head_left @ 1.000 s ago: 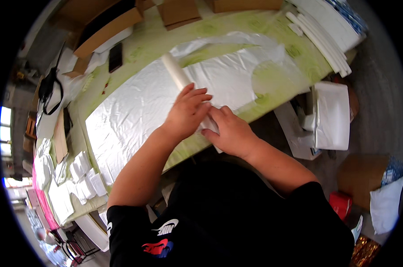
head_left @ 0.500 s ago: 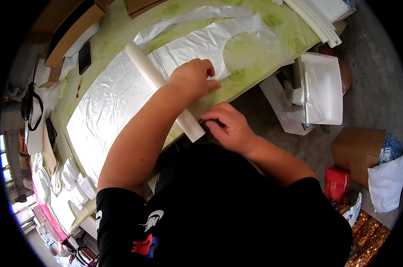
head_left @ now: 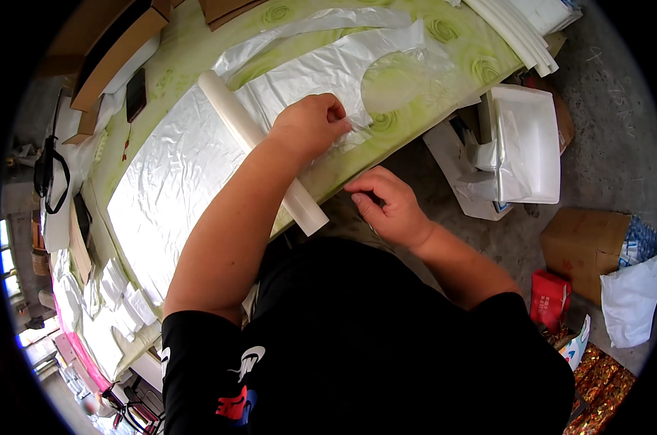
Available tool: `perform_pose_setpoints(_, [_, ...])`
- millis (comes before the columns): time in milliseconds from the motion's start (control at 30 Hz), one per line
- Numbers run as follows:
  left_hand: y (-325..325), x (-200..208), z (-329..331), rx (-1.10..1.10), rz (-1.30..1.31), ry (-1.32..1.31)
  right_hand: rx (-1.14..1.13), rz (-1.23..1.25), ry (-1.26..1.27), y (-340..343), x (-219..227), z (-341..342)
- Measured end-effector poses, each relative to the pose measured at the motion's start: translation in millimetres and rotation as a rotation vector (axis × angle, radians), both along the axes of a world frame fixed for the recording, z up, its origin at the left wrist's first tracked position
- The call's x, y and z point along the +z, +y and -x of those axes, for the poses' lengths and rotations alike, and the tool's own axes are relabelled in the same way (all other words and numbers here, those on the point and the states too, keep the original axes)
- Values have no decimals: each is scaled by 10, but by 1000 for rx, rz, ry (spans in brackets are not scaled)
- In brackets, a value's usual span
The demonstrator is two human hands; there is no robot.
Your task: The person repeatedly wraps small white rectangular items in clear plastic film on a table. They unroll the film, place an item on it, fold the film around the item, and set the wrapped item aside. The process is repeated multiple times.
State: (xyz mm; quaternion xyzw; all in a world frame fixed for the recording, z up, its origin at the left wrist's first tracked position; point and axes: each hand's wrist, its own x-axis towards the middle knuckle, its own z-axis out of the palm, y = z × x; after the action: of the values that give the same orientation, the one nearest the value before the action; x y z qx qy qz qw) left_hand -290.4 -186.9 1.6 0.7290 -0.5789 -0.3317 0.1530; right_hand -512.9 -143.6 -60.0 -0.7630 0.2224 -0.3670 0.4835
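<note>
Film (head_left: 169, 170) lies across the desk (head_left: 176, 72) beneath a roll (head_left: 230, 109), pinched on the near side by the left hand (head_left: 307, 125), while the right hand (head_left: 395, 209) curls half-closed nearer, its hold unclear.

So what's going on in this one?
The person's left forearm crosses over a long white cylindrical roll, and the left hand appears to pinch the shiny translucent plastic sheet spread on a green patterned table. The roll lies across the sheet, its near end past the table edge. The right hand hovers off that edge, fingers curled; whether it holds anything is unclear.
</note>
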Motion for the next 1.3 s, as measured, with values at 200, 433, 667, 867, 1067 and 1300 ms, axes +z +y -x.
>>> perform_pose_setpoints(200, [22,-84,-94,108,48,148,-9,51,-14,1,40,5])
perform_pose_setpoints(433, [66,-52,-205,422,62,598,-96,539,-3,-500,335,-344])
perform_pose_setpoints(667, [240,-69,-150,347,149,594,-539,627,529,-1677,73,-949])
perform_pose_setpoints(867, [-129,175,-53,507,379,749,-292,990,250,-1647,34,-929])
perform_pose_setpoints(1067, [-237,142,-411,720,479,1099,-237,637,202,-1706,22,-964])
perform_pose_setpoints(1300, [1473,484,-1569,974,669,722,-570,553,174,-1837,-59,-925])
